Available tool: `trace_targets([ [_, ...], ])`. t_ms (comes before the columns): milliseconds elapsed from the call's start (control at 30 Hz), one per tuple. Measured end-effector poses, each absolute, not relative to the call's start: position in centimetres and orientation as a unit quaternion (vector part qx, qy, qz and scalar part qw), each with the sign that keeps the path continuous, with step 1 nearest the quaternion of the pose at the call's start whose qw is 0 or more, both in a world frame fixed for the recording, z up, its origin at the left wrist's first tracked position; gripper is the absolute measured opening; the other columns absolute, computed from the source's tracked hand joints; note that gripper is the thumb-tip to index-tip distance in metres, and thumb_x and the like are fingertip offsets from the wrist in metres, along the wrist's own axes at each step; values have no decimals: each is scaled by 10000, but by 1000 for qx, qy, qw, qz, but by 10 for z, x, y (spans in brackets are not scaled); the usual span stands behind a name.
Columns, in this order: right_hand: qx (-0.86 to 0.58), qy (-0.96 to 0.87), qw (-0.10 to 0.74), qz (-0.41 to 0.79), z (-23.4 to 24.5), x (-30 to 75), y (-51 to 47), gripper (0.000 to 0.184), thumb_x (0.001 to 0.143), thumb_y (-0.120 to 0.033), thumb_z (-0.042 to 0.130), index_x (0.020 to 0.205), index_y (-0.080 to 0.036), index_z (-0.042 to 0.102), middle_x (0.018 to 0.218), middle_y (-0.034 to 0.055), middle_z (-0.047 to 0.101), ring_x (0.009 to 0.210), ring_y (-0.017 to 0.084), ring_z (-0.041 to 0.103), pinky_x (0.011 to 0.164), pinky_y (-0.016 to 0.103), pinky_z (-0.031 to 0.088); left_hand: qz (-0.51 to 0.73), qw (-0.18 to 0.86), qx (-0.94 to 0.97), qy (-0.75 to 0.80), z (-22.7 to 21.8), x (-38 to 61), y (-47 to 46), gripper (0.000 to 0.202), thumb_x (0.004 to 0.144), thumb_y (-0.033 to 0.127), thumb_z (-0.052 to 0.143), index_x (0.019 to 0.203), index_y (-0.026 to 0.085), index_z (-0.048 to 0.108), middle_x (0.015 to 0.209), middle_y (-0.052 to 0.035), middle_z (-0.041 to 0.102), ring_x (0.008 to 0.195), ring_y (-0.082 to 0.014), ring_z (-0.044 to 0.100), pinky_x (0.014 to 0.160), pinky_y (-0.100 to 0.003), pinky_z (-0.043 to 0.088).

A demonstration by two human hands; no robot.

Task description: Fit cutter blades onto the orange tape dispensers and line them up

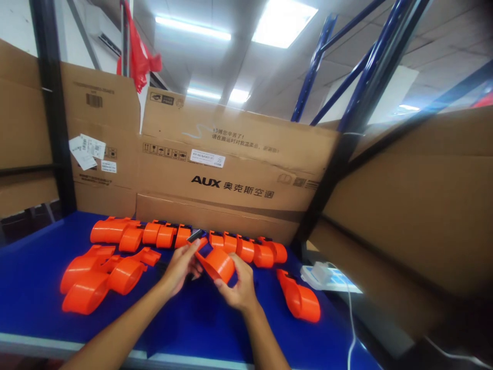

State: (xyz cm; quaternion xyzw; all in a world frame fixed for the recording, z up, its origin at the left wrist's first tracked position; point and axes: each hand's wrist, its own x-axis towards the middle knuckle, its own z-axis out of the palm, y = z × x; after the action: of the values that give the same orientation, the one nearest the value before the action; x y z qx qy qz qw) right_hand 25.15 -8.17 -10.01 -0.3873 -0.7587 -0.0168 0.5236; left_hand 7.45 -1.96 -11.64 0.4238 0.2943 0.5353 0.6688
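Both my hands are closed on one orange band piece (220, 263), a curled round loop with a flat end, raised over the blue table. My right hand (241, 285) grips the round loop, thumb below and fingers behind. With thumb and fingers, my left hand (184, 264) pinches the flat end. A small dark piece with a silvery side (197, 235) shows just beyond my left thumb; whether I touch it, I cannot tell. Similar orange loops with dark parts (167, 236) stand in a row behind my hands.
Several orange loops (87, 293) cluster on the left of the blue table (34, 272). One orange loop (304, 303) lies at the right. A white power strip (331, 277) with a cable sits by the right edge. A cardboard wall (231, 164) and dark posts (323, 185) bound the back.
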Motion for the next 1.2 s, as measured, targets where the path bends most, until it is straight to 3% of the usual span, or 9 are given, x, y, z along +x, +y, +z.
trace_targets([
  [200,-515,-672,526,-87,-89,271,-135,342,869,-497,552,987,-185,623,740,36,674,606,200,626,608,298,508,478,678,490,268,-114,72,-26,510,801,636,617,894,136,648,609,-19,616,508,-153,629,400,-209,448],
  [333,-645,-582,483,-109,-83,303,-174,446,859,-606,514,939,-189,649,792,84,720,670,250,666,646,329,513,472,665,517,261,-110,72,-28,513,825,601,600,1049,142,659,643,-8,611,534,-152,631,417,-209,436],
  [433,-759,-489,415,-110,-78,321,-190,568,846,-703,420,960,-197,654,730,97,724,647,301,677,611,367,500,461,664,532,250,-110,72,-28,470,820,568,622,1020,144,658,646,-7,609,540,-147,627,420,-201,427],
  [533,-839,-435,317,-82,-68,330,-198,574,849,-714,381,992,-229,651,702,92,724,692,357,693,623,404,496,460,661,540,246,-110,71,-27,434,824,546,625,988,145,652,647,-8,609,535,-140,620,412,-192,415],
  [700,-875,-402,256,-84,-56,330,-200,589,877,-707,316,961,-229,649,735,130,730,743,378,705,641,416,508,452,665,540,249,-111,71,-26,430,824,542,622,1000,150,652,654,-14,619,535,-143,625,417,-195,415],
  [867,-892,-401,200,-54,-56,323,-195,722,856,-773,271,1072,-196,647,722,169,727,710,385,717,612,432,523,432,673,550,243,-111,71,-27,460,810,546,637,1048,153,657,672,-21,637,547,-151,640,424,-200,423],
  [1033,-896,-413,161,-23,-63,318,-188,853,848,-797,223,1251,-141,591,780,198,733,786,392,729,687,451,533,429,678,550,232,-112,72,-26,439,818,541,629,1020,153,662,673,-29,643,549,-154,642,427,-206,427],
  [1200,-893,-429,139,-8,-73,320,-181,858,837,-815,226,1389,-216,496,871,186,742,788,381,734,706,451,529,417,679,562,223,-114,73,-25,444,807,548,641,1010,154,666,684,-31,641,542,-150,634,427,-205,427],
])
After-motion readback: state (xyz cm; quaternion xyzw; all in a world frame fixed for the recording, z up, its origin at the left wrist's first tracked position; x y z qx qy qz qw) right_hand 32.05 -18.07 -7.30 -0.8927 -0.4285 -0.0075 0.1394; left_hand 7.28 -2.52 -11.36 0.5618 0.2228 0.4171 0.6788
